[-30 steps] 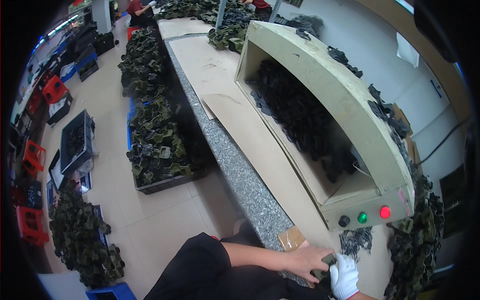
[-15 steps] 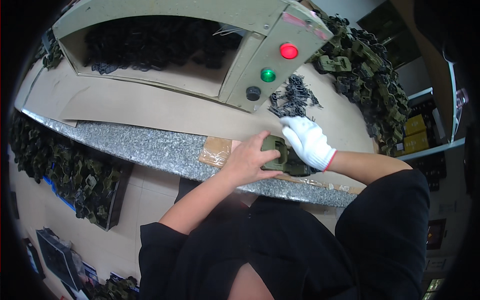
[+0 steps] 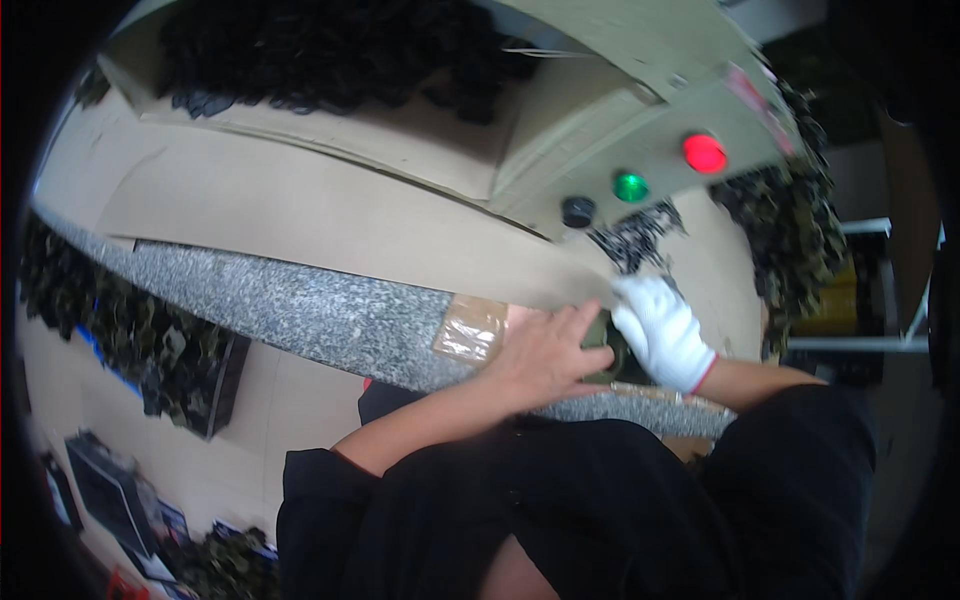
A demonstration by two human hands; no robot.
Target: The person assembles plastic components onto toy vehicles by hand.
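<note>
An olive-green moulded plastic part (image 3: 603, 343) lies at the near edge of the cardboard-covered bench. My bare left hand (image 3: 548, 352) grips its left side, with thumb and fingers closed around it. On the other side my right hand (image 3: 662, 335), in a white knit glove with a red cuff, is closed over the part. Its fingertips are blurred, and whatever they pinch is hidden. Just beyond the glove lies a loose pile of small black pieces (image 3: 640, 236).
A pale green machine housing (image 3: 560, 130) with red and green lights and a black knob stands behind. Black parts (image 3: 330, 50) fill its opening. Heaps of green and black parts (image 3: 785, 235) lie at right and in a crate (image 3: 170, 345) below left. Granite (image 3: 290, 305) edges the bench.
The whole view has shifted and tilted, so the bench, machine and hands appear farther right. My left hand still holds the green part, and the gloved hand stays over its right side.
</note>
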